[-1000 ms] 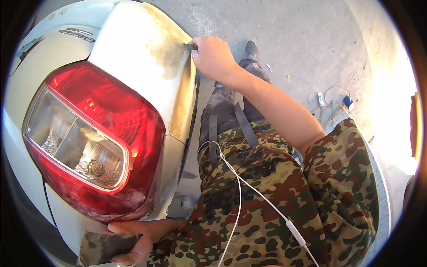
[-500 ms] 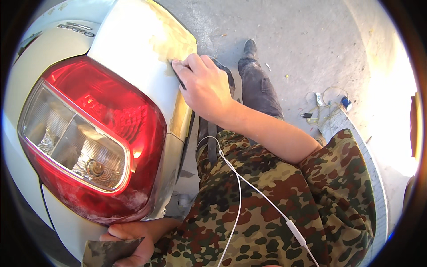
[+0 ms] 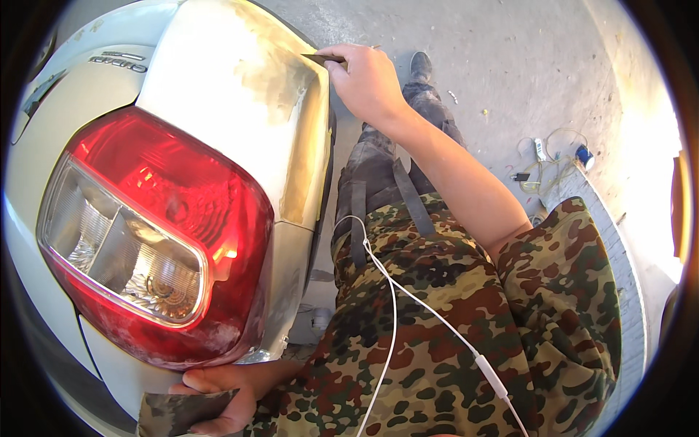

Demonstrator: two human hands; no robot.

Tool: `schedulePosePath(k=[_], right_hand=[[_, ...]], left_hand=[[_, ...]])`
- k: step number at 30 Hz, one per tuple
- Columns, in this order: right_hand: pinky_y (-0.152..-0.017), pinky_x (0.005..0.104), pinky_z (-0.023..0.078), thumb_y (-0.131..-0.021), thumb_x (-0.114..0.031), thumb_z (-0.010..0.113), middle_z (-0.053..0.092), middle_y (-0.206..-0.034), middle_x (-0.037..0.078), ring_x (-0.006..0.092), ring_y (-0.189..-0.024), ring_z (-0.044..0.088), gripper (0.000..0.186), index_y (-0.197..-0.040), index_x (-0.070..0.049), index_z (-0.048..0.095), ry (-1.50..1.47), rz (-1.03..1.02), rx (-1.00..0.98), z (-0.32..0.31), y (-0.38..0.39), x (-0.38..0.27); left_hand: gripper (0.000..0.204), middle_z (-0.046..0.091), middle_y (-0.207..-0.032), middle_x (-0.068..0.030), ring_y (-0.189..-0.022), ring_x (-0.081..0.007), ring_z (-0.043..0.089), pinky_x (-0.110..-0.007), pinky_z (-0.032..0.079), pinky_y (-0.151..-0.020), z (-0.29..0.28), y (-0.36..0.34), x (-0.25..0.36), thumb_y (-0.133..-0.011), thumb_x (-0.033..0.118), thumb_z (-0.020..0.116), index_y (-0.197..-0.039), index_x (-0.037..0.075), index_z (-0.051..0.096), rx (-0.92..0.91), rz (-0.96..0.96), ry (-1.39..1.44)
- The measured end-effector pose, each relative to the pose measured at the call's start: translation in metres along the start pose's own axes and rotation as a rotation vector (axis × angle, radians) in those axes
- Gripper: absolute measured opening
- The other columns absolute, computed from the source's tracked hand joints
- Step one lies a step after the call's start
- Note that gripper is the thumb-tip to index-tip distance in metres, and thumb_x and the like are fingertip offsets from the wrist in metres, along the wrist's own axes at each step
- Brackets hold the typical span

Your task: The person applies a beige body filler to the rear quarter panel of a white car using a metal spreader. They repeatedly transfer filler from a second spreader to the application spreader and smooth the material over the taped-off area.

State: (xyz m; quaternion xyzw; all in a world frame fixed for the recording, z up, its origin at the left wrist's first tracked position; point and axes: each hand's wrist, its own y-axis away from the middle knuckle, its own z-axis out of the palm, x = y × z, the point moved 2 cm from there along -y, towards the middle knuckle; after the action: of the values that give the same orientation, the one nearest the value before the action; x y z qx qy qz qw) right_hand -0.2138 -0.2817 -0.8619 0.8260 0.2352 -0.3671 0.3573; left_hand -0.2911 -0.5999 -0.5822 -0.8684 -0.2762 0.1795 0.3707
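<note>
My right hand (image 3: 371, 84) pinches a thin dark putty spreader (image 3: 322, 57), its tip at the upper right edge of the white car body panel (image 3: 196, 62). Yellowish-tan filler patches (image 3: 262, 84) cover the panel near that edge, and a greyish streak (image 3: 297, 105) runs down toward the corner. Low on the left, my left hand (image 3: 237, 386) is closed on a flat rectangular plate (image 3: 182, 414) with dark, brownish smears. It is just below the red and clear tail light (image 3: 182, 193); part of the plate runs out of view.
A white cable (image 3: 429, 309) hangs over my camouflage top. On the concrete floor at right lie a tangle of thin wires (image 3: 542, 167) and a small blue can (image 3: 585, 156). A pale curved edge (image 3: 633, 291) runs along the right side. My legs stand close beside the car.
My right hand has moved up and right with the spreader, from the panel's face to its edge. A greyish streak on the panel now shows. My left hand keeps its hold, almost still.
</note>
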Motion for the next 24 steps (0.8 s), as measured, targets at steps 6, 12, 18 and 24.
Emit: schedulePosePath(k=[6,12,18,24], right_hand=[[-0.084,0.0438,0.058,-0.093,-0.004,0.061,0.077,-0.105,0.015,0.0359,-0.096,0.073,0.024,-0.11,-0.005,0.079,0.0,-0.261,0.126,0.004,0.022,-0.023],[-0.082,0.0375,0.059,-0.081,-0.002,0.068,0.074,-0.105,0.007,0.0281,-0.094,0.07,0.027,-0.107,-0.003,0.077,0.091,-0.527,0.215,0.018,0.063,-0.036],[-0.084,0.037,0.059,-0.081,-0.007,0.07,0.075,-0.107,0.008,0.0252,-0.099,0.072,0.025,-0.105,-0.003,0.076,0.046,-0.658,0.253,0.02,0.093,-0.05],[-0.075,0.0385,0.06,-0.084,-0.003,0.069,0.077,-0.104,0.007,0.0279,-0.087,0.073,0.025,-0.107,-0.006,0.078,0.149,-0.485,0.409,-0.005,0.043,-0.019]], left_hand=[[0.073,0.061,-0.14,-0.0276,-0.123,-0.0348,0.067,-0.044,0.055,-0.105,-0.004,-0.008,0.008,-0.091,0.006,0.082,-0.148,-0.014,0.04,0.087,-0.199,0.101],[0.073,0.062,-0.137,-0.0265,-0.12,-0.0336,0.068,-0.044,0.056,-0.103,0.0,-0.008,0.013,-0.091,0.007,0.082,-0.148,-0.014,0.04,0.244,-0.447,0.32],[0.076,0.06,-0.142,-0.0249,-0.125,-0.0327,0.065,-0.044,0.055,-0.104,-0.012,-0.006,0.004,-0.09,0.01,0.084,-0.15,-0.011,0.041,0.008,-0.138,-0.094],[0.083,0.069,-0.125,-0.0288,-0.108,-0.0392,0.074,-0.049,0.063,-0.098,-0.033,-0.002,-0.017,-0.088,-0.009,0.081,-0.156,0.006,0.036,0.075,-0.229,0.065]])
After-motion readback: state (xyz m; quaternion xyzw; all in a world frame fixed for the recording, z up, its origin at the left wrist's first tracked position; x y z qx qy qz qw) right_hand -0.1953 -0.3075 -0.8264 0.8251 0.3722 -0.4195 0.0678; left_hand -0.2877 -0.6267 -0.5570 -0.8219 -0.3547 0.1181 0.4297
